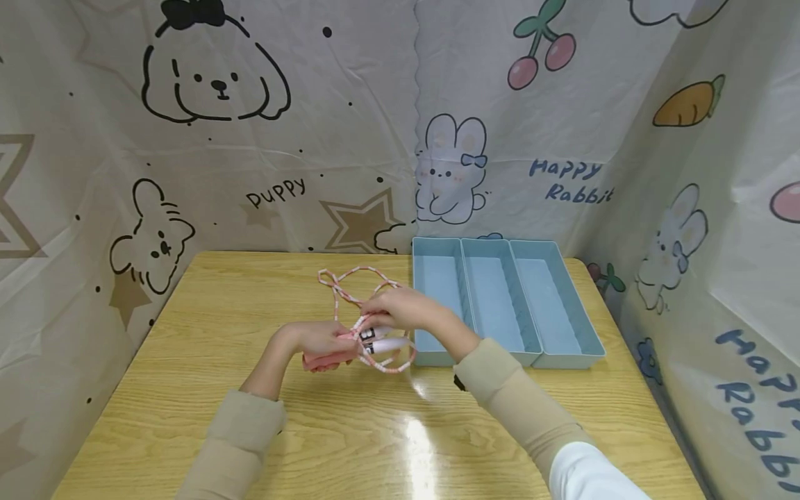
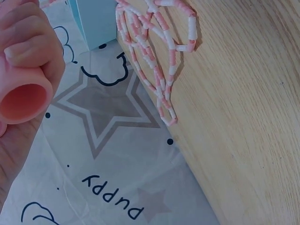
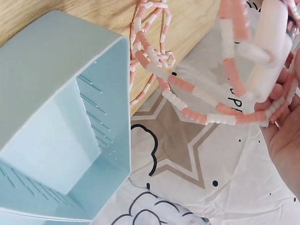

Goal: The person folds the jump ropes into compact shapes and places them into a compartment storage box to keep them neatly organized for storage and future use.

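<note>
Over the worktop, left of the blue tray, the left hand grips the pink handles of a pink-and-white beaded rope whose strands the right hand pinches, loops trailing to the far side.

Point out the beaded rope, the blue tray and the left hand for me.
Beaded rope [image 3: 194, 116], right wrist view: on a pink bead.
Blue tray [image 1: 498, 298], head view: middle compartment's bare floor.
Left hand [image 1: 320, 337], head view: back of the hand.

Left hand grips pink handle; rope nearby
</note>
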The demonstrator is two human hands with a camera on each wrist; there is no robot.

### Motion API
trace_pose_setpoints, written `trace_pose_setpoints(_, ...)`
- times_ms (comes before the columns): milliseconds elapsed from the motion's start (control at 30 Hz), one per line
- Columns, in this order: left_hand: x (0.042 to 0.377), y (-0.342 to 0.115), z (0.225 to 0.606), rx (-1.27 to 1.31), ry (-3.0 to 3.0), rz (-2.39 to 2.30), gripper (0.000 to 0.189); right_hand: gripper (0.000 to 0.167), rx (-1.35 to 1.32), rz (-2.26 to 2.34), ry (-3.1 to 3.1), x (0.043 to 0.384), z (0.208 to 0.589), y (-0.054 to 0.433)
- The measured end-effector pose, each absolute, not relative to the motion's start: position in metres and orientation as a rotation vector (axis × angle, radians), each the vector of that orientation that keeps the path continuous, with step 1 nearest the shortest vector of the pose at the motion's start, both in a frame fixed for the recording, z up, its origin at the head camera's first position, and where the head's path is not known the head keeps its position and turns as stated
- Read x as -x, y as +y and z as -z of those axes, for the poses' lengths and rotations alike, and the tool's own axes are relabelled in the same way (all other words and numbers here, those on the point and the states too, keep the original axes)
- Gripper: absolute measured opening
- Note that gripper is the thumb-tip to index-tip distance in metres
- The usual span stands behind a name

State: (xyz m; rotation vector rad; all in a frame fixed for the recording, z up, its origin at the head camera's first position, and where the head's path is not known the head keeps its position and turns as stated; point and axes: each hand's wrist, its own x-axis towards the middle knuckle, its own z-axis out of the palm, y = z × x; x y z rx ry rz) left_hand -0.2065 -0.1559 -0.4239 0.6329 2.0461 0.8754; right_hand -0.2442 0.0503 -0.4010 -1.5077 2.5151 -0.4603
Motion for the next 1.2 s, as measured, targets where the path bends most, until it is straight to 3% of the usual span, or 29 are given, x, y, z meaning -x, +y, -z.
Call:
trace_pose_setpoints(233,0.205,-0.156,0.42,-0.666,2.004,-0.893,0.031,0.016,1.539,0.761,2.295,0.257,0.412,0.054)
trace_pose_setpoints(900,0.204,-0.152,0.415,-0.587,1.874,-0.963,0.029,0.019,1.145,1.093,1.917,0.273,0.424,0.072)
trace_pose_setpoints(1200,0.205,-0.155,0.414,-0.59,1.8,-1.059,0.03,0.025,0.89,1.262,1.885,0.263,0.423,0.075)
